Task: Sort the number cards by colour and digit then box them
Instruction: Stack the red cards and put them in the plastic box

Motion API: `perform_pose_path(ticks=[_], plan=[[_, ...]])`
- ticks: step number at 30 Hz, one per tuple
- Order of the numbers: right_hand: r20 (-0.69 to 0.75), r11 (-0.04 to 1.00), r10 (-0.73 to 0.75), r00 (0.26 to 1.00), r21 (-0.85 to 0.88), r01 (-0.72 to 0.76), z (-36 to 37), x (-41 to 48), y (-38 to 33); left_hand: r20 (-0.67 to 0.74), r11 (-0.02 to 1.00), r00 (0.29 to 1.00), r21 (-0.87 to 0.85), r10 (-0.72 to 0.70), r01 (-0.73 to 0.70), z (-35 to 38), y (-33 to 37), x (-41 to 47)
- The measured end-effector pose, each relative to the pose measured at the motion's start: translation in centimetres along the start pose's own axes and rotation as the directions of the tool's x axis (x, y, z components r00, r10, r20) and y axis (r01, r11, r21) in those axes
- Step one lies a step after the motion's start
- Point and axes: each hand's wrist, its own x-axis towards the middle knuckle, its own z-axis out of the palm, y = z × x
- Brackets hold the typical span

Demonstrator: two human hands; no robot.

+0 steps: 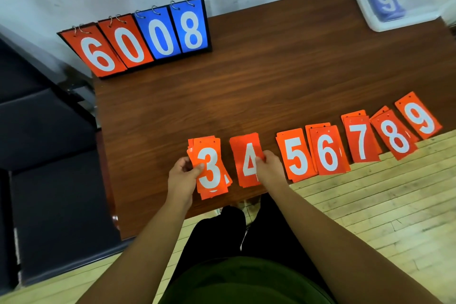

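Holding a loose stack of red cards [209, 170] with a white 3 on top, your left hand [181, 177] grips it from the left side, with the thumb across the face of the top card, close to the near edge of the brown table [222, 96]. Your right hand [270, 168] pinches the red 4 card [244, 155] at its right edge, thumb on the digit. I cannot tell if this card lies flat on the wood or is lifted a little. The 4 is just beside the 3 stack, with a narrow gap between them. To the right, a row of red piles goes along the near edge of the table: the 5 pile [294, 155], the 6 pile [327, 153] overlapping its right side, then the 7 pile [361, 140], the 8 pile [394, 138] and the 9 card [419, 116], each placed a bit farther from you. At the far left of the table stands a flip scoreboard [138, 37] showing red 6, red 0, blue 0, blue 8. In the far right corner is a white box [365, 12] with a blue 9 card [385, 0] showing in it.
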Motion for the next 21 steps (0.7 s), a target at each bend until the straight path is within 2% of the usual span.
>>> perform_pose_path(ticks=[2, 4, 9, 13, 15, 18, 21], plan=[[0.059, 0.981, 0.005, 0.998, 0.191, -0.016, -0.9, -0.5, -0.3, 0.012, 1.000, 1.000, 0.016, 0.019, -0.019, 0.6, 0.2, -0.1], [0.097, 0.966, -0.053, 0.994, 0.256, 0.027, -1.2, -1.0, -0.4, 0.059, 1.000, 0.998, -0.001, 0.026, -0.026, 1.4, 0.4, -0.2], [-0.032, 0.976, -0.100, 0.994, 0.190, 0.105, -1.9, -1.5, -0.6, 0.231, 0.999, 0.973, -0.041, -0.024, 0.034, 4.9, 1.1, -0.4], [-0.055, 0.986, -0.161, 0.985, 0.042, 0.163, -2.2, -1.4, 0.2, 0.249, 1.000, 0.968, 0.016, -0.003, -0.001, 7.3, 1.2, -0.6], [-0.172, 0.978, -0.207, 0.963, -0.073, 0.197, -2.6, -0.9, 1.8, 0.235, 1.000, 0.972, 0.020, -0.007, 0.002, 8.1, 1.3, -0.5], [-0.338, 0.915, -0.329, 0.882, -0.344, 0.209, -3.7, 0.3, 5.0, 0.207, 0.999, 0.977, 0.024, -0.051, 0.047, 9.0, 1.9, -0.4], [-0.276, 0.825, -0.371, 0.887, -0.537, 0.177, -4.2, 1.3, 7.3, 0.191, 0.997, 0.979, 0.043, -0.067, 0.059, 9.7, 2.3, -0.4]])
